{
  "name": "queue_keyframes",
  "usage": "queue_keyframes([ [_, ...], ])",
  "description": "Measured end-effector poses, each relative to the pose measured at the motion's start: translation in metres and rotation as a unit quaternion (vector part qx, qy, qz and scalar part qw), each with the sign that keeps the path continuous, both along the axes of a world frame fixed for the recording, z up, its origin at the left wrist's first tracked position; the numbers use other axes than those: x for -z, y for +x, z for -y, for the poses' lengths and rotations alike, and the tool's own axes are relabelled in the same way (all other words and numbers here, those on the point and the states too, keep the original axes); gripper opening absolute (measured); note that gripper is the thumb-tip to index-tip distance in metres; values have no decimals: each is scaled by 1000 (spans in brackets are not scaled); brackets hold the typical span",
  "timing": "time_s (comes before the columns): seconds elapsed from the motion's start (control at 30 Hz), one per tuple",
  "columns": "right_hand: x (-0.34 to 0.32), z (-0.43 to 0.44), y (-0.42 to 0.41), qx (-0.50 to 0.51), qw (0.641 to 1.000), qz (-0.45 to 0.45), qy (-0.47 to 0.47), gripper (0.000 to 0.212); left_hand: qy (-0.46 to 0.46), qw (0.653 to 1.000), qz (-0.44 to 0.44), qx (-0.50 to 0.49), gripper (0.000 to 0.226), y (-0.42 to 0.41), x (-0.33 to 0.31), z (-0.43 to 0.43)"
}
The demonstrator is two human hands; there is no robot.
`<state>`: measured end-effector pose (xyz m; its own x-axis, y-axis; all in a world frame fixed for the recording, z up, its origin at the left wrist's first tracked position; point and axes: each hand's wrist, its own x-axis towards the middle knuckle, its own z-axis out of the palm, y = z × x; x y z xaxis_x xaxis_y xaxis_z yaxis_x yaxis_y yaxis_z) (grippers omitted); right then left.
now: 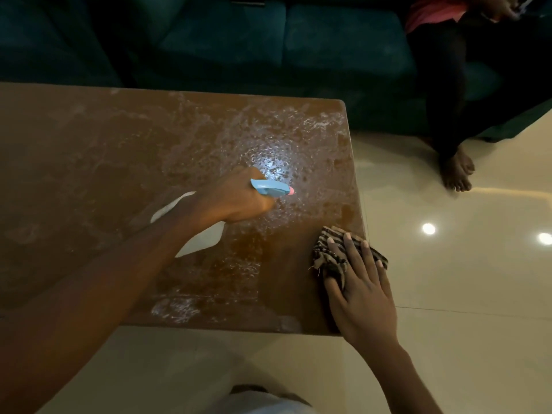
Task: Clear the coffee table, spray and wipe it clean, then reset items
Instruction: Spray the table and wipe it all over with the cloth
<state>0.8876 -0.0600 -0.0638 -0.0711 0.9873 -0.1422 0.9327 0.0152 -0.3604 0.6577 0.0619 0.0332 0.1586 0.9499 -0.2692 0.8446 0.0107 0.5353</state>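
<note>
We look down from head height at a brown desk (89, 162) whose right half is speckled with white foamy droplets, brightest under a glare near the middle right. Our left hand (236, 200) reaches in from the lower left, fingers wrapped tight around a spray bottle (270, 187). Its light blue head with a pink nozzle tip points right, over the wettest patch, and parts of the white bottle body show beneath the wrist and forearm. Our right hand (360, 289) lies flat with fingers spread, pressing a dark striped cloth (331, 252) onto the desk just at its right edge, near the front corner. The hand is not closed around the cloth; the palm and fingers rest on top, and the cloth bunches out past the fingertips. Smaller foamy smears sit along the front edge of the desk. Beyond the desk stands a dark teal sofa (268, 40). At the upper right a second person sits on it, one bare foot (457, 171) on the pale glossy floor (463, 324), which reflects two round lights.
</note>
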Motion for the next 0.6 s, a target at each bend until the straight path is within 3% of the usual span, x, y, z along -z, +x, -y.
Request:
queue_keyframes([
  [0.2, 3, -89, -11, 54, 998, 10, -20, 59, 18, 998, 27, -60, 13, -16, 4, -11],
  [0.33, 3, -151, -52, -25, 999, 30, -3, 58, 21, 993, 73, -94, 15, -30, 4, -13],
  [0.5, 6, -117, -66, -170, 983, 51, 36, 59, 8, 986, 98, -134, 29, -35, -1, -14],
  [0.6, 3, -84, -40, -179, 982, 42, 34, 58, 11, 988, 87, -126, 28, -37, 1, -14],
])
